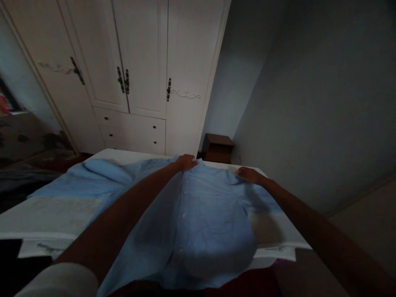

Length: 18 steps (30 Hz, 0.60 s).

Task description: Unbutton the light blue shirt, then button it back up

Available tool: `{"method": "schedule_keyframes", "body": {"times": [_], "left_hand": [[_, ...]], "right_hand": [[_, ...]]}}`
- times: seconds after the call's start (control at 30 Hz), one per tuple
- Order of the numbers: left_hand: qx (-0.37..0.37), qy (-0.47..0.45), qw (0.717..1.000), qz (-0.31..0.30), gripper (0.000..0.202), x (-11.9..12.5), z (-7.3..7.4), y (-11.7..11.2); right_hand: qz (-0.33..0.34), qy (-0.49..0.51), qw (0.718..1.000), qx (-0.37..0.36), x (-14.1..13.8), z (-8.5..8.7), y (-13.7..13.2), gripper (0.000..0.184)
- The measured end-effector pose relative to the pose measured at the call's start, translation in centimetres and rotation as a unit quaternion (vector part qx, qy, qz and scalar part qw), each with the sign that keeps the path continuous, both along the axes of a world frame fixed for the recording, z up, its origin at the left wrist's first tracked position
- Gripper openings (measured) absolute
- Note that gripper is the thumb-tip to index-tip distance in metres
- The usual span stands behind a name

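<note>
A light blue button-up shirt (213, 214) lies spread front side up, its collar at the far side and its hem towards me. Its button placket runs down the middle, and the sleeves reach out to the left and right. My left hand (186, 162) is at the collar, fingers closed on the cloth there. At the shoulder on the right, my right hand (249, 174) pinches the fabric near the top of the sleeve. The fingertips of both hands are partly hidden. Below the shirt is a white table (62, 214) with a cloth-like cover.
A tall white wardrobe (139, 53) with dark handles and drawers stands behind the table. Right of it, a small brown cabinet (218, 147) sits against the wall. A plain grey wall (324, 115) rises on the right. Dark fabric (21, 185) lies at the left.
</note>
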<state>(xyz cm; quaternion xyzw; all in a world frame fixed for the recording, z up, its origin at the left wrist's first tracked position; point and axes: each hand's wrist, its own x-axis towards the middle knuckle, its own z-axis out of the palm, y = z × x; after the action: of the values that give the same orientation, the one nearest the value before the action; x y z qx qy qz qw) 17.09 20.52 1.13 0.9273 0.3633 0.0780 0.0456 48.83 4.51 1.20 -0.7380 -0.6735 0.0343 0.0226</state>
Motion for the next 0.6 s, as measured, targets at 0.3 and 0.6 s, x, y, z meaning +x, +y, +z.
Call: {"method": "schedule_keyframes", "body": {"times": [0.3, 0.6], "left_hand": [[-0.041, 0.017, 0.989, 0.144, 0.046, 2.7, -1.1, 1.8], [-0.007, -0.005, 0.978, 0.208, 0.046, 2.9, -2.1, 0.8]], "right_hand": [[-0.043, -0.011, 0.998, -0.037, 6.0, -1.1, -7.9, 0.068], [-0.065, -0.004, 0.997, 0.048, 10.2, -0.5, -10.6, 0.055]]}}
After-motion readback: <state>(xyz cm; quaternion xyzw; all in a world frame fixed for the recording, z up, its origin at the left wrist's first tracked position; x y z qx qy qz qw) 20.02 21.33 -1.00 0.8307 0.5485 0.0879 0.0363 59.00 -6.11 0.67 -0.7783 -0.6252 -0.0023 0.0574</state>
